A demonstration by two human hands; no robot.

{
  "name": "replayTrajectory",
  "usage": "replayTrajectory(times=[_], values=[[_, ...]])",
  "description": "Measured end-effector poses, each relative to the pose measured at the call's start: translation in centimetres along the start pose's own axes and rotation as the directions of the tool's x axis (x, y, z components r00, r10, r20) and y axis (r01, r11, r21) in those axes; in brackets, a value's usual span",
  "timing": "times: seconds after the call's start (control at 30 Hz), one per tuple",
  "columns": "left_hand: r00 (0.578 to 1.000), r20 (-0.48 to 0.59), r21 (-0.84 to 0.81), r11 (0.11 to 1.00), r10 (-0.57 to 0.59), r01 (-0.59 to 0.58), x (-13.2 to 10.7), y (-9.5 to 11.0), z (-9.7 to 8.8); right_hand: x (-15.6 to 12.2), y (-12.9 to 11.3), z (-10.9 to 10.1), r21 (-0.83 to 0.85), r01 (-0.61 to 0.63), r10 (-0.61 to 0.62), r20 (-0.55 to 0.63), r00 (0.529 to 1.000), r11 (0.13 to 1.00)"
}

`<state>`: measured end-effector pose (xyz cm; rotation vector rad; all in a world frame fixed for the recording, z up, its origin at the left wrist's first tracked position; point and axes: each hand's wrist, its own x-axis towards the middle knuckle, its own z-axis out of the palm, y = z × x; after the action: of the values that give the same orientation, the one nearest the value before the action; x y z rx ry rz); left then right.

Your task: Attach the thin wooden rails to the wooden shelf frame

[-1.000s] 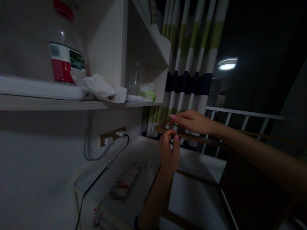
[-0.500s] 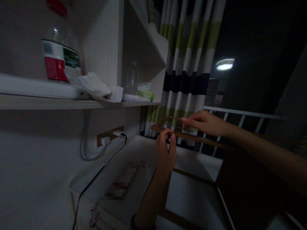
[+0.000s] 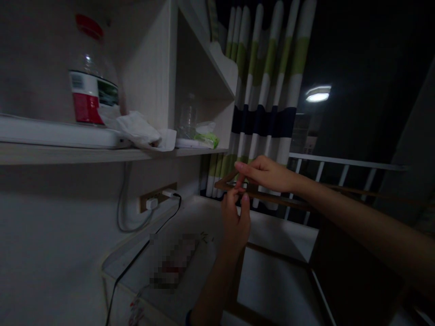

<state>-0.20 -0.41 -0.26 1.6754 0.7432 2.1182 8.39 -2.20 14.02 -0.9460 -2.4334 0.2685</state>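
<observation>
A thin brown wooden frame [image 3: 272, 197] is held level in front of a striped curtain [image 3: 263, 99]. My left hand [image 3: 235, 221] reaches up from below, its thumb and fingers pinched on the frame's near rail. My right hand [image 3: 267, 173] comes in from the right and lies over the frame's far corner, fingers curled and pressed together on the wood. The frame's right end runs off behind my right forearm into the dark.
A shelf [image 3: 102, 153] at left carries a big water bottle [image 3: 91, 79] with a red label, crumpled tissue [image 3: 141, 130], a small clear bottle [image 3: 188, 118] and a green packet [image 3: 208, 137]. A wall socket [image 3: 156, 198] feeds a black cable [image 3: 142, 251] across the white desk [image 3: 204, 217]. A white rail [image 3: 346, 162] crosses behind.
My right hand has slid left along the frame to its far corner, over my left hand. The left hand keeps its pinch; the view shifted slightly.
</observation>
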Motion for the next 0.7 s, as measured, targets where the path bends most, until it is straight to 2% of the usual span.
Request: replayTrajectory(times=[0.17, 0.37, 0.7], values=[[1.0, -0.011, 0.02, 1.0, 0.003, -0.003, 0.0, 0.0, -0.1, 0.5, 0.5, 0.1, 0.001, 0.002, -0.002, -0.002, 1.0, 1.0], [1.0, -0.001, 0.02, 1.0, 0.021, -0.021, 0.0, 0.1, -0.2, 0.3, 1.6, -0.1, -0.102, -0.03, 0.031, 0.005, 1.0, 0.994], [0.999, -0.019, 0.028, 0.999, 0.028, -0.028, 0.0, 0.1, -0.1, -2.9, 2.7, -1.7, -0.259, -0.048, 0.048, -0.009, 0.999, 0.965]])
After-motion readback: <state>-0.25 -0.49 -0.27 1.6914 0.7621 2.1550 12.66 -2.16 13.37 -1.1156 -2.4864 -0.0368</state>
